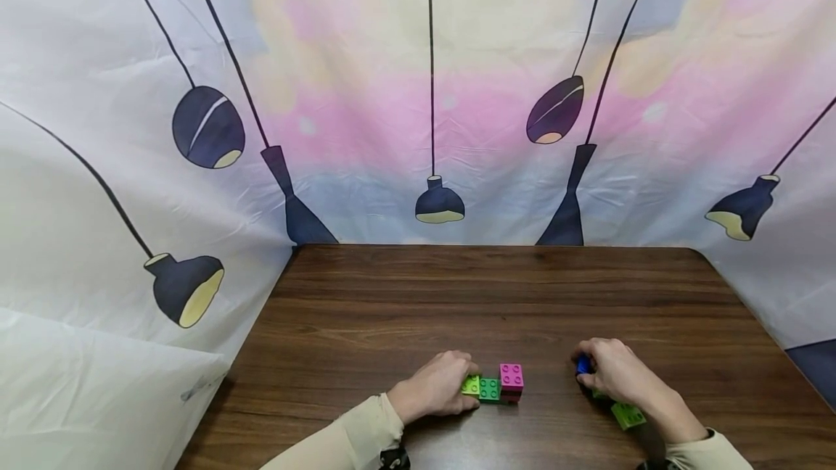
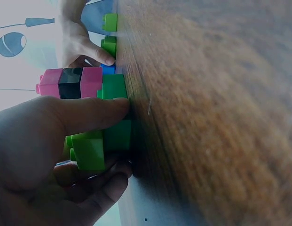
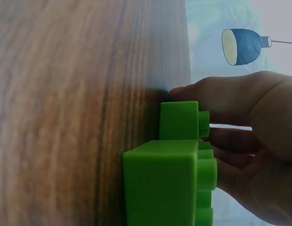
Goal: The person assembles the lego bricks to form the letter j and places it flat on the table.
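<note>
My left hand (image 1: 436,384) grips a small build of toy building bricks on the table. Its thumb lies along a dark green brick (image 2: 118,134), with a lime brick (image 2: 89,150) stacked on that. At the build's right end rises a stack with a pink brick (image 1: 511,374) on top, a black brick (image 2: 70,83) below it and another pink brick (image 2: 91,81) under that. Farther right, my right hand (image 1: 620,372) pinches a blue brick (image 1: 583,364) low at the table. Close by its palm are two lime green bricks, a nearer one (image 1: 628,415) and a smaller-looking one (image 3: 178,120).
The brown wooden table (image 1: 392,296) reaches back to a cloth backdrop (image 1: 372,122) printed with hanging lamps. White cloth (image 1: 98,390) hangs along the table's left side. A gap of bare tabletop (image 1: 548,390) lies between the pink stack and the right hand.
</note>
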Demonstrator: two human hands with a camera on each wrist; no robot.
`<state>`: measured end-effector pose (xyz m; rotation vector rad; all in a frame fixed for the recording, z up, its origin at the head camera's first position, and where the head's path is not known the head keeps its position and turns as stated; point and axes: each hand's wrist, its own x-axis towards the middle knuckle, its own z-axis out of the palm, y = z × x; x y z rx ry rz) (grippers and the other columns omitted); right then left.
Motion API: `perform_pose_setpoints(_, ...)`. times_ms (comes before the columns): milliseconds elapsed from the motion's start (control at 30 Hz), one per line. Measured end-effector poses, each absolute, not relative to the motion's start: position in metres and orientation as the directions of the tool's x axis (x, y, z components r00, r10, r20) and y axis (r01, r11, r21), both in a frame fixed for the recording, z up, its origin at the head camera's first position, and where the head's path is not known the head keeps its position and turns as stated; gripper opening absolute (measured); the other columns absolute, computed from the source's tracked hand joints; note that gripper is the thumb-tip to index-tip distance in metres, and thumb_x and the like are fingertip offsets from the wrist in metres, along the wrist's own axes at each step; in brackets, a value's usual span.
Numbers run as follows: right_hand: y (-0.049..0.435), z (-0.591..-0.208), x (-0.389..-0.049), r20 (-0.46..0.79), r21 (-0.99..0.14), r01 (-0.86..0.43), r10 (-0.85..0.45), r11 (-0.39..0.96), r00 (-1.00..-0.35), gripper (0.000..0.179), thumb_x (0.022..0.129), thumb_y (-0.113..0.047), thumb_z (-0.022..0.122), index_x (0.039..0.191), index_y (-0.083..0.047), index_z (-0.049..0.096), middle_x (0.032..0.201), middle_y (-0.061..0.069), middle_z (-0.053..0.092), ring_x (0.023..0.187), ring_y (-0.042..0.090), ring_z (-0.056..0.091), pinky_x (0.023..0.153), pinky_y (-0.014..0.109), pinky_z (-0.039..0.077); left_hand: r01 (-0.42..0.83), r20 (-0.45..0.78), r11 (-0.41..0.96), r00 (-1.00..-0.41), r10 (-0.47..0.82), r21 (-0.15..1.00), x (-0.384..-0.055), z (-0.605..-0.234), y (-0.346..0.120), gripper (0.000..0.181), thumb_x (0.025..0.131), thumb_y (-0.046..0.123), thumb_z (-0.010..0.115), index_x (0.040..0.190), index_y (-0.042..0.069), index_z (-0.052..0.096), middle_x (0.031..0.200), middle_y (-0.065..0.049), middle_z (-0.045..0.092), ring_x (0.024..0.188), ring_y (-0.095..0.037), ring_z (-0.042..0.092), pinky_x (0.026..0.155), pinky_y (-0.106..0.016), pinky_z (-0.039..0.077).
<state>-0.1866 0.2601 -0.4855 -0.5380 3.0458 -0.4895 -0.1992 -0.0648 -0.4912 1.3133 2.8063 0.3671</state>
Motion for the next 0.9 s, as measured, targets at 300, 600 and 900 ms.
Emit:
perform_pose_setpoints(300, 0.258, -0.484, -0.187, 0.088, -0.349, -0.372, -0.365, 0.86, -0.927, 0.024, 0.074, -0.018, 0.083, 0.093, -0.017, 0.07, 0.084, -0.008, 0.065, 0.071, 0.003, 0.057, 0.059, 0.023, 0.047, 0.748, 0.07, 0.626, -0.652, 0.755, 0.221, -0.199, -0.492, -0.064, 0.036, 0.076, 0.032, 0.082, 0.106, 0.014, 0.073, 0.09, 0.007, 0.065, 0.079, -0.001, 0.057, 0.072, -0.014, 0.048)
perform_pose_setpoints(600, 0.251, -0.474, -0.194, 0.125, -0.395, -0.41, -0.394, 0.822, -0.91, 0.03, 0.075, -0.015, 0.082, 0.101, -0.009, 0.069, 0.088, -0.003, 0.065, 0.07, 0.0, 0.055, 0.058, 0.02, 0.047, 0.751, 0.069, 0.627, -0.651, 0.756, 0.208, -0.203, -0.49, -0.064, 0.038, 0.077, 0.032, 0.082, 0.108, 0.013, 0.073, 0.096, 0.004, 0.068, 0.087, -0.004, 0.061, 0.078, -0.017, 0.051)
perform_pose_setpoints(900, 0.248, -0.482, -0.196, 0.11, -0.393, -0.415, -0.406, 0.821, -0.907, 0.031, 0.073, -0.016, 0.084, 0.1, -0.01, 0.069, 0.088, -0.003, 0.065, 0.07, 0.001, 0.053, 0.058, 0.021, 0.046, 0.759, 0.076, 0.615, -0.641, 0.764, 0.215, -0.201, -0.491, -0.064, 0.038, 0.077, 0.033, 0.082, 0.107, 0.013, 0.073, 0.094, 0.004, 0.067, 0.084, -0.004, 0.06, 0.077, -0.017, 0.051)
